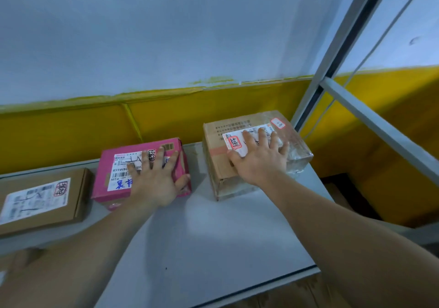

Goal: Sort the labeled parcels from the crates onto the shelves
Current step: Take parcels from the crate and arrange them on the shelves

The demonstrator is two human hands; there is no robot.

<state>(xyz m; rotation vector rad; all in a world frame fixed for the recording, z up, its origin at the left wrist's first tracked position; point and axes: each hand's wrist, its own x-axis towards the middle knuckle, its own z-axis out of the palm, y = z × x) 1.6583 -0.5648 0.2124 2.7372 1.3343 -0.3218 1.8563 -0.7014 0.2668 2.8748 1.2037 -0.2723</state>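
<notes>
Broadly: white-over-yellow wall (166,46) fills upper frame. Grey shelf (213,236) spans centre and lower frame; metal upright (337,53) rises at right. Taped brown parcel (213,139), right of centre, sits at back of shelf, near upright. Pink parcel (104,165), centre-left, well apart from it. Flat brown parcel (76,189) at left edge, just beside pink one. All three lie label up. Right hand (259,163) flat on taped brown parcel's label, fingers straight, spread. Left hand (154,179) flat on pink parcel, fingers straight, spread, thumb along its right edge.
</notes>
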